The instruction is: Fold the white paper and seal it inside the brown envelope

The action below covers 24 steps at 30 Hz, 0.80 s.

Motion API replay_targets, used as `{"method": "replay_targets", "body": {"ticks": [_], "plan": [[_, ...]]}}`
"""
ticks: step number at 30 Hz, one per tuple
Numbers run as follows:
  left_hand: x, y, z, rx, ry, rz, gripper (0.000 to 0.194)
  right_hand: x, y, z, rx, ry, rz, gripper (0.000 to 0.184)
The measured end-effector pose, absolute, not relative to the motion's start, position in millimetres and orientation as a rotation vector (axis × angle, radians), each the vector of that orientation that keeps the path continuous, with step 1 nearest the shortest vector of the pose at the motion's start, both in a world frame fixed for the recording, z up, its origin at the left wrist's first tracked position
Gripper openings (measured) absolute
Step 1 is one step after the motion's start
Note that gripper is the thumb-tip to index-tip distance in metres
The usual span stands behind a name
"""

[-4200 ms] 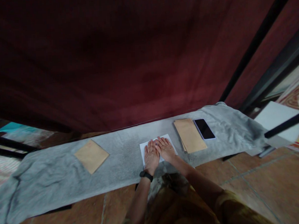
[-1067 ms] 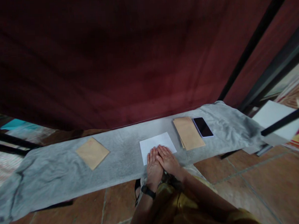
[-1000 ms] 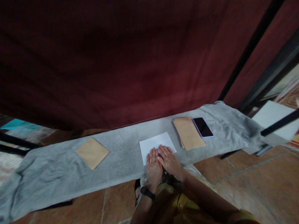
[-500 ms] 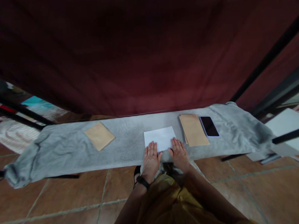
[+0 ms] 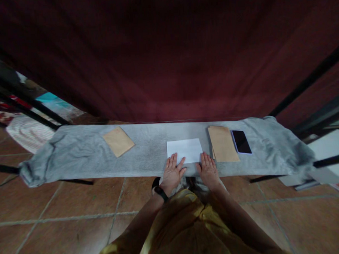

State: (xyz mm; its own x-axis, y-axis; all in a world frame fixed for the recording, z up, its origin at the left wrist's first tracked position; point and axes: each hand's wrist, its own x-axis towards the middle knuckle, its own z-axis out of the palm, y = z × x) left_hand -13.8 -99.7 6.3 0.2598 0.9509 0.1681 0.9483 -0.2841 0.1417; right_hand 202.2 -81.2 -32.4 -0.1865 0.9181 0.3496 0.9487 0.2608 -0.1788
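Observation:
A folded white sheet of paper (image 5: 185, 149) lies on a long bench covered with grey cloth (image 5: 148, 158). My left hand (image 5: 172, 170) rests flat, fingers spread, on the sheet's near left corner; a black band circles its wrist. My right hand (image 5: 208, 169) lies flat and open on the cloth just off the sheet's near right corner. Neither hand holds anything. A stack of brown envelopes (image 5: 222, 148) sits right of the paper. A single brown envelope (image 5: 118, 141) lies farther left.
A dark phone (image 5: 241, 142) lies face up beside the envelope stack. A dark red curtain (image 5: 161, 60) hangs behind the bench. Black metal bars (image 5: 308, 79) stand at both sides. White boards (image 5: 328, 150) lie at the right. The floor is terracotta tile (image 5: 63, 217).
My hands slid back from the middle of the sheet to its near edge and moved apart. The view swung so the bench now lies level.

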Motion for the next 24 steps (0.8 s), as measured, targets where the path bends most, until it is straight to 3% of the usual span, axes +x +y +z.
{"method": "replay_targets", "body": {"ticks": [9,13,20,24], "plan": [[-12.5,-99.6,4.0,2.482,1.873,0.331,0.056,202.3,-53.8,-10.9,-1.863,-2.066,0.072,0.048],[-12.0,-99.2,7.4,2.488,1.860,0.294,0.056,198.7,-32.3,-0.4,-1.953,-1.827,0.404,0.047],[-12.9,-98.2,4.4,2.483,1.874,0.321,0.053,201.6,-18.2,-0.7,-1.863,-1.599,0.795,0.026],[-1.4,-101.6,8.9,2.450,1.882,0.435,0.054,199.5,-26.8,3.0,-1.652,-1.492,1.030,0.044]]}}
